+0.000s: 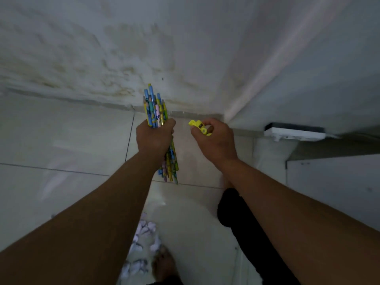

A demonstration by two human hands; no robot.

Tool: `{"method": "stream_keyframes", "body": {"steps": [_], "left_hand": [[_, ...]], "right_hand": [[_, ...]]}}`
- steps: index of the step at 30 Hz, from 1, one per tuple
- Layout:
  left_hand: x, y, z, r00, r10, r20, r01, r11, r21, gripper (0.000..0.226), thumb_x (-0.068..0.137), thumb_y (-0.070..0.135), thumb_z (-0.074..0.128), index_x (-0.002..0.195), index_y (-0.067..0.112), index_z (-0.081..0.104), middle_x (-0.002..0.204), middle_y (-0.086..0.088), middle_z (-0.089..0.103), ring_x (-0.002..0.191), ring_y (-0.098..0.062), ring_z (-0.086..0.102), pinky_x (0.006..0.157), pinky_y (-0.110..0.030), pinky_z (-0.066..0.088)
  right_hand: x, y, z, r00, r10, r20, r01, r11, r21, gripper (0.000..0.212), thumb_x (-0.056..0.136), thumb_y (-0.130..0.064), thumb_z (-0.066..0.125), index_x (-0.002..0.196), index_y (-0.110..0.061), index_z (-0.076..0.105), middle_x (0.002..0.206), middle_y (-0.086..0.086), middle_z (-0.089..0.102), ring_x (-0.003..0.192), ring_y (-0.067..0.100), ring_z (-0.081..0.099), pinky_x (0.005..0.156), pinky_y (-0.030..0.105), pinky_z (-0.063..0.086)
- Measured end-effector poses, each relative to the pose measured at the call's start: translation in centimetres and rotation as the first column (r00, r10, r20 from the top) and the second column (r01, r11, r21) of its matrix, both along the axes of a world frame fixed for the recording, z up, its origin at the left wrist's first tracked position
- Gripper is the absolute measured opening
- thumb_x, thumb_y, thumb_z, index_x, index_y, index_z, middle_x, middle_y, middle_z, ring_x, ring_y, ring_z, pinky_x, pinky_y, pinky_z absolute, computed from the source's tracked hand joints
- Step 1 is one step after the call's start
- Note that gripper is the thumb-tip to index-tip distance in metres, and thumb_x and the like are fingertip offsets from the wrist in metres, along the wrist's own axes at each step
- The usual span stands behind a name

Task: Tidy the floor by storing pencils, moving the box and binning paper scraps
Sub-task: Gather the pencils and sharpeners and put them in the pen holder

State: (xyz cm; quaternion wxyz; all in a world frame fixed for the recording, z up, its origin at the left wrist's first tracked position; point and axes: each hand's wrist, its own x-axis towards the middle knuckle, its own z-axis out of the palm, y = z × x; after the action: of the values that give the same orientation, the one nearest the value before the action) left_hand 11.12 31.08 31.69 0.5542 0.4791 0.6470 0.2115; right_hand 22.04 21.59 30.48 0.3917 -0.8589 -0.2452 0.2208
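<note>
Already gathered: bundle of blue-and-yellow patterned pencils (156, 114), fisted upright in left hand (154, 137) — not yet stored. Right hand (213, 138) pinching small yellow plastic sharpener (199, 126). Crumpled white paper scraps (141, 243) on tiled floor (61, 140) — unbinned; box not visible.

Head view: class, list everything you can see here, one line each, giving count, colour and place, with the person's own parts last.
pencils: one bundle, count unclear, blue, yellow and pink, gripped upright in the left hand
sharpener: one small yellow item, probably a sharpener, pinched in the right hand
paper scraps: a pile, white and pale lilac, on the floor at bottom centre
floor: pale tiles with dark joints
wall: white, stained near its base
white box: one, flat, with a dark top edge, low at the right wall
left hand: one, closed round the pencils
right hand: one, closed on the sharpener
foot: one, bare, beside the scraps
leg: one, in black
</note>
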Motion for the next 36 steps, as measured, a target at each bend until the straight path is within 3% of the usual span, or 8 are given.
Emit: {"method": "stream_keyframes", "body": {"steps": [2,8,13,18,25,29,33,36], "left_hand": [[-0.1,-1.0,5.8,0.999,-0.051,0.019,0.051,0.999,-0.004,0.011,0.076,0.024,0.077,0.069,0.022,0.069,0.059,0.007,0.067,0.054,-0.004,0.063,0.065,-0.030,0.057],[-0.4,-3.3,22.0,0.986,-0.154,0.057,0.154,0.988,0.020,0.015,0.072,0.024,0.075,0.064,0.015,0.066,0.065,-0.008,0.069,0.067,-0.029,0.071,0.065,-0.049,0.060],[0.8,-5.9,34.5,0.958,-0.253,0.136,0.238,0.964,0.119,0.011,0.075,0.020,0.070,0.069,0.012,0.066,0.058,-0.004,0.070,0.058,-0.019,0.072,0.059,-0.036,0.060],[2.6,-9.7,44.2,0.916,-0.311,0.252,0.273,0.946,0.177,0.011,0.077,0.017,0.067,0.066,0.012,0.066,0.057,-0.003,0.069,0.057,-0.019,0.071,0.059,-0.035,0.060],[6.7,-16.2,52.9,0.841,-0.430,0.328,0.348,0.894,0.282,0.017,0.077,0.015,0.066,0.068,0.002,0.061,0.051,-0.007,0.060,0.042,-0.015,0.057,0.042,-0.022,0.046],[10.0,-20.3,55.4,0.781,-0.503,0.370,0.402,0.858,0.320,0.021,0.077,0.013,0.065,0.069,-0.006,0.061,0.048,-0.008,0.057,0.040,-0.015,0.055,0.041,-0.022,0.046],[13.5,-24.2,57.1,0.737,-0.556,0.383,0.432,0.825,0.365,0.026,0.075,0.014,0.063,0.073,-0.012,0.060,0.046,-0.006,0.057,0.039,-0.013,0.055,0.041,-0.020,0.046],[16.8,-26.4,58.2,0.723,-0.566,0.396,0.423,0.816,0.394,0.025,0.076,0.015,0.064,0.076,-0.010,0.061,0.047,-0.004,0.059,0.041,-0.013,0.056,0.043,-0.020,0.047]], "right_hand": [[-0.5,-1.3,6.0,1.000,-0.029,-0.005,0.029,1.000,0.012,0.016,0.075,-0.034,0.076,0.077,-0.022,0.067,0.061,-0.012,0.057,0.059,0.002,0.054,0.055,0.013,0.040],[-1.8,-4.9,21.5,0.991,-0.132,0.025,0.130,0.989,0.077,0.018,0.075,-0.039,0.074,0.082,-0.023,0.069,0.062,-0.011,0.060,0.063,0.010,0.057,0.059,0.025,0.044],[-1.8,-8.4,33.5,0.972,-0.224,0.065,0.212,0.965,0.152,0.016,0.077,-0.040,0.075,0.078,-0.029,0.064,0.060,-0.017,0.057,0.060,-0.003,0.056,0.054,0.010,0.035],[-1.0,-12.8,43.0,0.932,-0.335,0.138,0.310,0.935,0.171,0.023,0.078,-0.043,0.075,0.087,-0.022,0.071,0.065,-0.011,0.058,0.065,0.011,0.055,0.062,0.025,0.041],[1.0,-19.8,51.5,0.887,-0.438,0.146,0.398,0.886,0.239,0.030,0.080,-0.043,0.074,0.093,-0.016,0.072,0.076,-0.003,0.065,0.072,0.014,0.059,0.068,0.028,0.047],[3.0,-24.5,53.9,0.848,-0.507,0.154,0.463,0.850,0.250,0.029,0.081,-0.046,0.073,0.091,-0.019,0.071,0.074,-0.005,0.063,0.069,0.009,0.057,0.057,0.012,0.039],[5.5,-29.3,55.3,0.813,-0.556,0.176,0.510,0.824,0.248,0.031,0.082,-0.046,0.072,0.092,-0.017,0.071,0.078,-0.001,0.068,0.072,0.014,0.060,0.067,0.025,0.044],[8.6,-32.3,56.2,0.801,-0.556,0.223,0.505,0.827,0.247,0.027,0.083,-0.043,0.072,0.094,-0.018,0.071,0.078,-0.006,0.065,0.068,0.006,0.056,0.064,0.021,0.039]]}}
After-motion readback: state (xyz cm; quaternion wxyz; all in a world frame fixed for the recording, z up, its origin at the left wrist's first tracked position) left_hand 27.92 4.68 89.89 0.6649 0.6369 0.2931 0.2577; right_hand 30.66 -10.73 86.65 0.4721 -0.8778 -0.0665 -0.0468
